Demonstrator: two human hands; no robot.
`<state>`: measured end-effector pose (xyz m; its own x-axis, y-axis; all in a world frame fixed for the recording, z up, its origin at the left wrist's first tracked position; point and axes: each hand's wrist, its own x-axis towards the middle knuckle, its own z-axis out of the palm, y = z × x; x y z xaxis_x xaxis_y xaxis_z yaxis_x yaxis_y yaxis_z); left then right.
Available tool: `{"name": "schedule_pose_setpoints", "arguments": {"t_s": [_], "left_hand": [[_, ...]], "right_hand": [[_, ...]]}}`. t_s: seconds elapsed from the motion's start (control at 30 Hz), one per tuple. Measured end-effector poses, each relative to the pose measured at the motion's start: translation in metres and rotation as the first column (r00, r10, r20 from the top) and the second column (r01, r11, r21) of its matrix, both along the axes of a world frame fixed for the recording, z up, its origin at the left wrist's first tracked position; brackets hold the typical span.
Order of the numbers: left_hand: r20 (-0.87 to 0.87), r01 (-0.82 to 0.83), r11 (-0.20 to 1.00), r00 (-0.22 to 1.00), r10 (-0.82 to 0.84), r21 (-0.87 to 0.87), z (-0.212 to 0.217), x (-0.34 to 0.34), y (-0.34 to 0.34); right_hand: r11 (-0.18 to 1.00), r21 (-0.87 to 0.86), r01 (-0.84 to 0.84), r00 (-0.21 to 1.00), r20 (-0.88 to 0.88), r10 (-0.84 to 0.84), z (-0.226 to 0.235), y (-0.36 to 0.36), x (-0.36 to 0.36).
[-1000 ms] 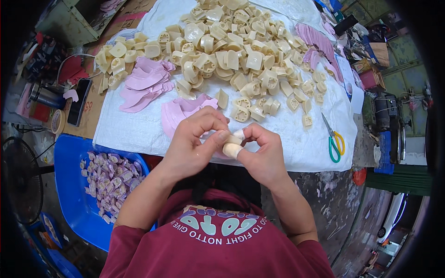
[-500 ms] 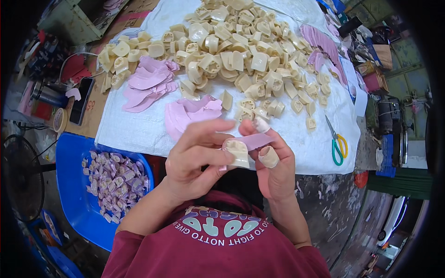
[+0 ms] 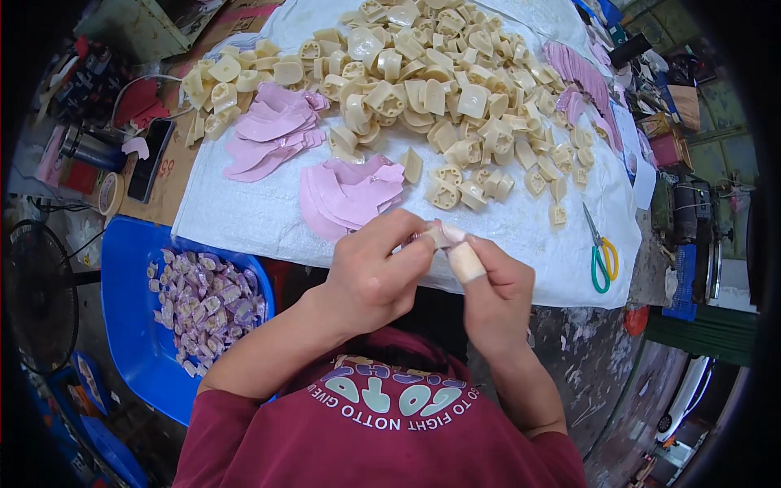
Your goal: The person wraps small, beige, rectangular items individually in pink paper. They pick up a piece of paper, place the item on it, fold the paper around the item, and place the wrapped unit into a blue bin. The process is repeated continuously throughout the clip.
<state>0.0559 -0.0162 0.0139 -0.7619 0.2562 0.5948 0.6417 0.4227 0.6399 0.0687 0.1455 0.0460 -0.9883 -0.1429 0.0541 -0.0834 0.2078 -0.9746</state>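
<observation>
Both hands meet above the near edge of the white-covered table. My left hand [image 3: 376,272] pinches a small cream plastic shoe heel [image 3: 440,237], largely hidden by the fingers. From the other side, my right hand [image 3: 503,297] presses on the same heel with thumb and forefinger, both wrapped in pale finger coverings. The pink strip seen on it earlier is mostly hidden now. Just beyond the hands lies a stack of curved pink pieces [image 3: 346,195], with a second pink stack [image 3: 272,134] farther left. A big heap of cream heels [image 3: 423,89] covers the far table.
At the left, a blue plastic tub [image 3: 130,301] holds many pink-covered heels [image 3: 207,305]. Scissors [image 3: 600,252] with green and yellow handles lie at the table's right. Farther back are more pink pieces [image 3: 582,77]. A phone [image 3: 150,161] and tape roll [image 3: 111,193] sit left; a fan [image 3: 41,301] stands below.
My hands have closed together around the heel, and the right thumb and forefinger now press on it. The pink strip stretched between them has dropped mostly out of sight. The view has shifted slightly.
</observation>
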Motion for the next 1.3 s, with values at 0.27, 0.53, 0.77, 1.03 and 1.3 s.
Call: {"name": "schedule_pose_setpoints", "arguments": {"t_s": [0.27, 0.53, 0.77, 1.03, 1.3], "left_hand": [[0.067, -0.094, 0.974, 0.994, 0.082, 0.207, -0.015, -0.004, 0.009], [0.298, -0.107, 0.96, 0.954, 0.027, 0.258, -0.015, -0.002, 0.01], [0.49, -0.11, 0.685, 0.779, -0.391, 0.72, -0.006, 0.0, 0.016], [0.574, -0.097, 0.725, 0.685, -0.448, 0.682, -0.01, 0.006, 0.006], [0.723, 0.056, 0.921, 0.602, -0.339, 0.386, 0.002, -0.013, -0.01]], "right_hand": [[0.969, -0.238, 0.07, 0.993, 0.105, -0.046, -0.019, -0.004, -0.007], [0.96, -0.257, -0.113, 0.96, 0.22, 0.172, -0.03, 0.022, -0.03], [0.992, 0.029, -0.126, 0.961, -0.244, 0.129, -0.021, 0.022, -0.027], [0.813, 0.514, -0.273, 0.819, -0.32, 0.477, -0.001, 0.026, -0.042], [0.989, 0.037, -0.144, 0.974, -0.17, 0.148, -0.035, 0.022, -0.034]]}}
